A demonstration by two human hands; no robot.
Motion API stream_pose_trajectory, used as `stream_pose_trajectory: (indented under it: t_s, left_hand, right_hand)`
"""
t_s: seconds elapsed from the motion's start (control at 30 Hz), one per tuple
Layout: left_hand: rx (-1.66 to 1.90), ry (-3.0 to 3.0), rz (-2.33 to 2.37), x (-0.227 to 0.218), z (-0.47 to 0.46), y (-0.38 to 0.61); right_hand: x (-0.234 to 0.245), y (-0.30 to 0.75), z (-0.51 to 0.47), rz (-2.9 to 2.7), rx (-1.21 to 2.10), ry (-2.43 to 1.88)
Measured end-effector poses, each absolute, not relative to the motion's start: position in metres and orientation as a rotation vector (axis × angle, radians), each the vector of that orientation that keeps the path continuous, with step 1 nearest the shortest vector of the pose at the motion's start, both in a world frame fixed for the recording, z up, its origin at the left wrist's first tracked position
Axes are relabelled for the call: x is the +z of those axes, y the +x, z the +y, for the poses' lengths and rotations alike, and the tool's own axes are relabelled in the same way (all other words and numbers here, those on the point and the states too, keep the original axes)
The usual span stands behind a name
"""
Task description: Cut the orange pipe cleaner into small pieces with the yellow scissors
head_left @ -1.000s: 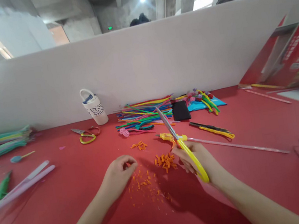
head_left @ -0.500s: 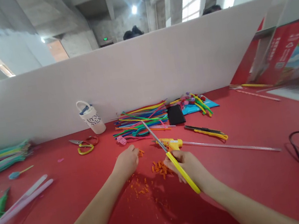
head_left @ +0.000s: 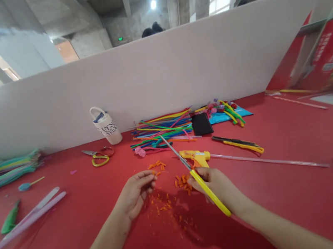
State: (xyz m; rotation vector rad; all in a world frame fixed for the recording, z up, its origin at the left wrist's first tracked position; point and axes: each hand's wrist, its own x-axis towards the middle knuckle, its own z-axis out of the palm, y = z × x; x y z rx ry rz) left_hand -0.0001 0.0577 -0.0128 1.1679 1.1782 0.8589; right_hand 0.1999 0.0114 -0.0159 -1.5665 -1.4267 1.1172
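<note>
My right hand (head_left: 219, 185) grips yellow-handled scissors (head_left: 193, 175), their closed blades pointing up and to the left over the red table (head_left: 293, 205). My left hand (head_left: 136, 192) hovers just left of them, fingers curled together near small orange cut pieces (head_left: 156, 165); whether it holds one I cannot make out. A second heap of orange pieces (head_left: 182, 181) lies between my hands, with finer orange crumbs (head_left: 167, 208) scattered nearer to me. A yellow glue gun (head_left: 195, 156) lies just behind the scissors.
Behind lie coloured pipe cleaners (head_left: 162, 129), a black phone (head_left: 202, 124), a yellow utility knife (head_left: 239, 143), a long clear stick (head_left: 267, 161), a white cup (head_left: 106, 126) and a second pair of scissors (head_left: 98, 157). More pipe cleaners (head_left: 3, 173) sit far left. A white partition (head_left: 145, 73) bounds the back.
My left hand drew back from the far orange pieces towards me and curled its fingers. My right hand with the scissors stayed almost in place.
</note>
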Motion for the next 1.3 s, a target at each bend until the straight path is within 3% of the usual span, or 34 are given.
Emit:
stream_pose_trajectory:
  t_s: [0.23,0.47,0.77,1.3]
  left_hand:
    - [0.934,0.669,0.966,-0.003,0.025,0.005]
    - [1.03,0.771,0.922,0.003,0.015,0.003]
    - [1.188,0.814,0.917,0.012,0.01,0.0]
    - [1.25,0.939,0.885,0.016,0.008,0.0]
  right_hand:
    - [-0.017,0.193,0.0,-1.747,0.912,-1.517]
    - [-0.013,0.19,-0.007,-1.997,0.802,-1.597]
    - [-0.017,0.189,-0.015,-2.35,0.287,-1.64]
    - [-0.023,0.193,-0.015,-2.414,-0.048,-1.514]
